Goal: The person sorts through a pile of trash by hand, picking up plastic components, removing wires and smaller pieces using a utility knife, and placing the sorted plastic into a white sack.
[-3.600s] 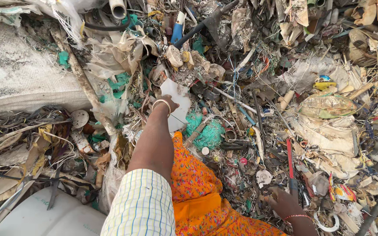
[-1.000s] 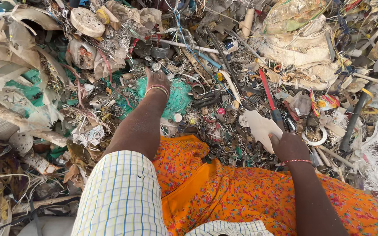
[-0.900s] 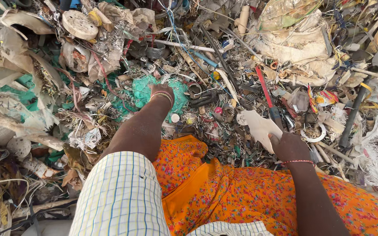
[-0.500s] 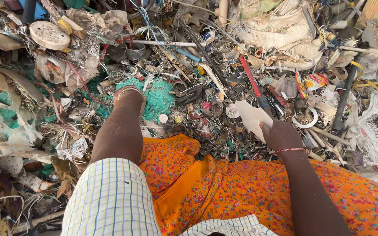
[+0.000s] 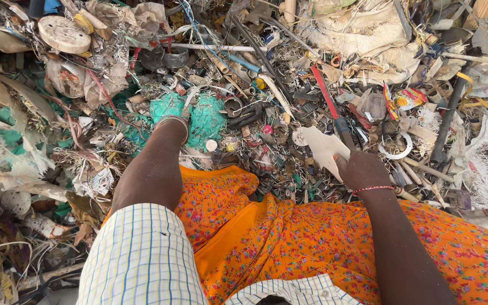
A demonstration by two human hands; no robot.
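While the head camera looks straight down, both arms are seen stretched out over a deep heap of mixed rubbish. The right hand (image 5: pixel 362 169) is closed around a pale, flat scrap of plastic (image 5: pixel 323 148), whose lower end is gripped in the fingers and whose free end is raised up and to the left, above the litter. A thin red bracelet (image 5: pixel 374 190) is worn at that wrist.

The left hand (image 5: pixel 177 120) is pushed into a bundle of green netting (image 5: pixel 207 116), with a bangle (image 5: pixel 171 121) at the wrist; its fingers are buried in the netting, so it cannot be told whether they are clenched or released. A checked sleeve (image 5: pixel 142 257) covers the upper arm, and orange flowered cloth (image 5: pixel 266 243) is spread between the two arms.

Just beyond the pale scrap a red-handled tool (image 5: pixel 327 96) lies slantwise, and a white plastic ring (image 5: pixel 397 148) rests to its right. A long white pipe (image 5: pixel 216 47) is laid across the heap further up, with a short blue tube (image 5: pixel 243 61) below it. A round wooden disc (image 5: pixel 63 34) sits at the upper left, and a dirty white sack (image 5: pixel 351 34) is piled at the top right. Twisted wire, torn paper and shreds of cloth are tangled round everything, so little lies free.
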